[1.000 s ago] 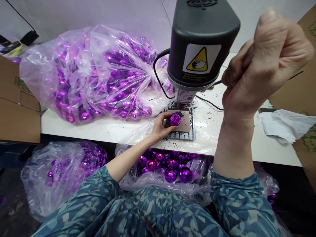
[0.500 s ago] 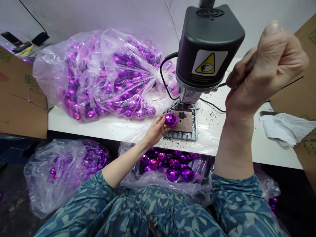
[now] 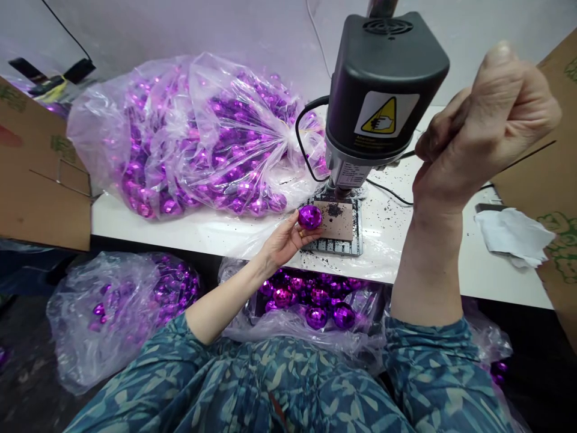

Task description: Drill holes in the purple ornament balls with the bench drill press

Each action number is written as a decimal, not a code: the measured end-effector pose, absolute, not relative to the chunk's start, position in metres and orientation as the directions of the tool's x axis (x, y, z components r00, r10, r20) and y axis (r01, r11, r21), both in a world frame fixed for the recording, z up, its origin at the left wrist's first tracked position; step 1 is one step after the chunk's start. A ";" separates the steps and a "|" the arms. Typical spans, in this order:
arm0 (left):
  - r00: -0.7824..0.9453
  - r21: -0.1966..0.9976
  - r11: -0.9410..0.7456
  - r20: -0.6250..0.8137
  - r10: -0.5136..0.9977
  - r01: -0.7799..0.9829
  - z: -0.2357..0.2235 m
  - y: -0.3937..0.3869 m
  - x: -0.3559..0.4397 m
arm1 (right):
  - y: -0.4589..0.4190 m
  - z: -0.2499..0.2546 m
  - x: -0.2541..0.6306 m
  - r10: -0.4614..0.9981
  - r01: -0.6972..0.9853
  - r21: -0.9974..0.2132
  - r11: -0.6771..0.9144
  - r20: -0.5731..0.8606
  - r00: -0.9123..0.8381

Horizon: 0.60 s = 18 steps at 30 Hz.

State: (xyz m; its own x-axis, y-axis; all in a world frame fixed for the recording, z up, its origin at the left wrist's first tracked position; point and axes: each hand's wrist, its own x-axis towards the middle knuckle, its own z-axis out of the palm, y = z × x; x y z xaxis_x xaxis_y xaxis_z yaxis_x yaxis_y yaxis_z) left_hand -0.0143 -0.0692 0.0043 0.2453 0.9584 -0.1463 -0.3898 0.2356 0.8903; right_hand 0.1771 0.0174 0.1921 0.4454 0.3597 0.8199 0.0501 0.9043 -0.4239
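My left hand (image 3: 285, 239) holds a faceted purple ball (image 3: 309, 216) at the left edge of the drill press base (image 3: 339, 243), beside a brown pad (image 3: 339, 221) dusted with dark shavings. The dark grey drill press head (image 3: 385, 90) hangs above the pad. My right hand (image 3: 478, 126) is raised at the right of the machine, fist closed around its thin feed lever (image 3: 408, 154). The drill bit itself is hidden behind the head.
A large clear bag of purple balls (image 3: 198, 138) lies on the white table (image 3: 189, 231) to the left. More bags of balls sit below the table edge (image 3: 311, 297) and at lower left (image 3: 121, 300). Cardboard boxes flank both sides (image 3: 36, 174); crumpled white cloth (image 3: 514, 234) lies right.
My left hand has drawn the purple ball leftward off the brown pad, to the base's left edge. My right hand stays clenched on the lever.
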 end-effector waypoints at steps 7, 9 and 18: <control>0.595 0.975 -0.086 -0.055 0.802 0.206 0.004 -0.125 -0.051 | 0.010 0.193 0.175 0.426 -0.055 -0.449 0.892 0.792 0.437; 0.702 0.853 -0.320 -0.073 0.709 0.412 -0.008 -0.150 -0.063 | 0.012 0.191 0.176 0.465 -0.049 -0.497 0.866 0.767 0.442; 0.796 0.365 -0.723 -0.092 0.599 0.586 -0.070 -0.224 -0.069 | 0.002 0.203 0.179 0.584 0.098 -0.639 0.763 0.746 0.320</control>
State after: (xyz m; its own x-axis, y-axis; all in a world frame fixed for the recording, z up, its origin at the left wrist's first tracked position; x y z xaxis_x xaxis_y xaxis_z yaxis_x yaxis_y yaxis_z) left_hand -0.0685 -0.2236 -0.0696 0.7957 0.5986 -0.0923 0.5863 -0.7230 0.3653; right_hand 0.1795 0.0018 0.2035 0.3197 0.5837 0.7463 0.0984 0.7630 -0.6389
